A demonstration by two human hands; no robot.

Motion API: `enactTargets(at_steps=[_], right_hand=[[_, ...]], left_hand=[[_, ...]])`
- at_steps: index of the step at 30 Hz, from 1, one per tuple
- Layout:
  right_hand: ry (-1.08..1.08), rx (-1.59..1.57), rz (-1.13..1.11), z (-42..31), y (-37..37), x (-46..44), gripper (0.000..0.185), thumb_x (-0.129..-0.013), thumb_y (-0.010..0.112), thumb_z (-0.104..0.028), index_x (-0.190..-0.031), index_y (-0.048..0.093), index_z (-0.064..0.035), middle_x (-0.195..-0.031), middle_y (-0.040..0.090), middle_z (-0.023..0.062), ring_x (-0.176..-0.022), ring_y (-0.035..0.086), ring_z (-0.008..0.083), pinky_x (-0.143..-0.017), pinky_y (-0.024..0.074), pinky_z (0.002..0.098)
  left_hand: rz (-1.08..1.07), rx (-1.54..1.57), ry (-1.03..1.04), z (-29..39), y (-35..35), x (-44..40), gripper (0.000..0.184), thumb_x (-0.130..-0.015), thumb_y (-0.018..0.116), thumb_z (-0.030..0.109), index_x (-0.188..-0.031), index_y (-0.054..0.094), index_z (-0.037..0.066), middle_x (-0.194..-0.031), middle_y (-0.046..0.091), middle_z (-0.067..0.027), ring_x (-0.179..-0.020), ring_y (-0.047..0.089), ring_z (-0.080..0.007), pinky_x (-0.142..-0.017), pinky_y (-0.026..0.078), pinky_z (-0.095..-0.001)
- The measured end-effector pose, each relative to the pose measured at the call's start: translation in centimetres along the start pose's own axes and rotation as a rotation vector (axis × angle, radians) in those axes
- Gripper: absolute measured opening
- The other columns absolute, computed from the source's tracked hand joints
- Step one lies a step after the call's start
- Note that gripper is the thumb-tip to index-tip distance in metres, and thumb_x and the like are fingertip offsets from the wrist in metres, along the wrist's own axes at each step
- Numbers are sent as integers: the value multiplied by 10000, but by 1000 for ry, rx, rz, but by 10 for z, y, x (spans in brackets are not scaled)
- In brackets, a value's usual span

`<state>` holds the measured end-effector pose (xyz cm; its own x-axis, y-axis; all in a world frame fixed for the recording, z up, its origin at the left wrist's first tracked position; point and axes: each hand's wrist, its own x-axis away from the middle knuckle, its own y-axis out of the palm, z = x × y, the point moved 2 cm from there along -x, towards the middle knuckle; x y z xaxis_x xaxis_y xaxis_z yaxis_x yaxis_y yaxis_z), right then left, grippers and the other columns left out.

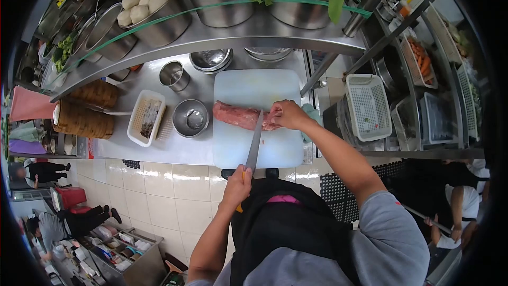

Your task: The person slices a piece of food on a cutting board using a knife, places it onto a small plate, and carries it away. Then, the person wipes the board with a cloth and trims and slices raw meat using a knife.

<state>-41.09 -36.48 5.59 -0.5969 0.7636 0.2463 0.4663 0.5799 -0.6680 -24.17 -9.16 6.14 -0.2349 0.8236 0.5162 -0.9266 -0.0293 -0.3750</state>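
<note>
A long piece of raw red meat (235, 115) lies across the white cutting board (258, 153). My left hand (238, 184) is closed around the yellow handle of a knife (254, 145). The blade points away from me, and its tip is over the meat, right of its middle. At the meat's right end, my right hand (287, 115) has its fingers bent and pressed on the meat, close to the blade tip. A small scrap of meat lies on the board below the piece.
Left of the board stand metal bowls (191, 118), a metal pot (174, 76) and a white basket (146, 118). A metal shelf (222, 43) with food containers crosses above the counter. Racks with baskets (369, 107) stand at the right. Other people are at the far left and right.
</note>
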Motion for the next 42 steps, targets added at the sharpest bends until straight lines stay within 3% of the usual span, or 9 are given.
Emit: enactTargets(at_steps=[17,20,23,26,28,32,33,37,42], right_hand=[[-54,77,42,-30,1,5,182,-828,739,-140,-972,768,-32,-924,791,158,-939,773,316,-889,603,400],[-20,-34,-39,-33,1,7,202,-843,760,-113,-1007,749,5,-937,801,157,-891,794,242,-818,617,370],[122,-248,-26,-28,-9,8,209,-851,734,-149,-1024,747,-32,-1005,791,156,-932,778,266,-869,601,384],[-54,-338,262,-8,-35,19,140,-863,689,-100,-993,721,-58,-944,770,112,-848,746,227,-822,595,394],[367,-1135,198,27,-33,17,70,-867,637,-67,-924,672,-91,-810,696,57,-769,678,204,-758,568,385],[383,-1452,-169,45,1,-2,157,-901,690,-174,-794,587,-124,-755,633,29,-676,607,185,-680,527,371],[463,-1317,-175,53,24,-20,210,-901,711,-246,-773,615,-109,-728,627,38,-735,646,197,-654,530,383],[-42,27,46,-72,40,-26,405,-821,814,-383,-1035,691,-61,-903,721,136,-958,751,290,-817,597,444],[-27,557,-152,-92,60,-65,627,-708,864,-373,-1220,696,-52,-1293,683,172,-1163,700,333,-973,580,451]], left_hand=[[-163,207,-30,31,21,-90,330,-1123,465,332,-1034,532,21,-607,544,-92,-433,563,-196,-415,467,-365],[-180,213,-41,45,28,-103,319,-1121,475,329,-1039,538,26,-615,547,-88,-434,558,-189,-410,459,-364],[-178,219,4,41,27,-89,313,-1117,494,332,-1044,543,32,-622,545,-78,-451,562,-180,-411,452,-358],[18,202,120,18,10,-44,290,-1116,518,323,-1053,551,41,-609,517,-45,-462,544,-149,-417,433,-323],[119,300,69,-23,-17,0,283,-1125,513,320,-1028,549,57,-594,492,-26,-440,506,-128,-417,418,-298],[191,339,-26,-76,-42,32,302,-1142,486,329,-984,504,73,-572,482,-23,-424,488,-116,-413,411,-286],[196,356,-51,-84,-44,37,309,-1147,477,333,-973,487,77,-568,483,-23,-422,490,-116,-413,410,-285],[222,404,-40,-91,-44,44,316,-1152,464,336,-975,474,75,-563,487,-22,-419,489,-110,-410,400,-276],[248,423,-18,-90,-33,41,326,-1146,476,359,-979,482,79,-579,496,-16,-441,501,-105,-425,412,-271]])
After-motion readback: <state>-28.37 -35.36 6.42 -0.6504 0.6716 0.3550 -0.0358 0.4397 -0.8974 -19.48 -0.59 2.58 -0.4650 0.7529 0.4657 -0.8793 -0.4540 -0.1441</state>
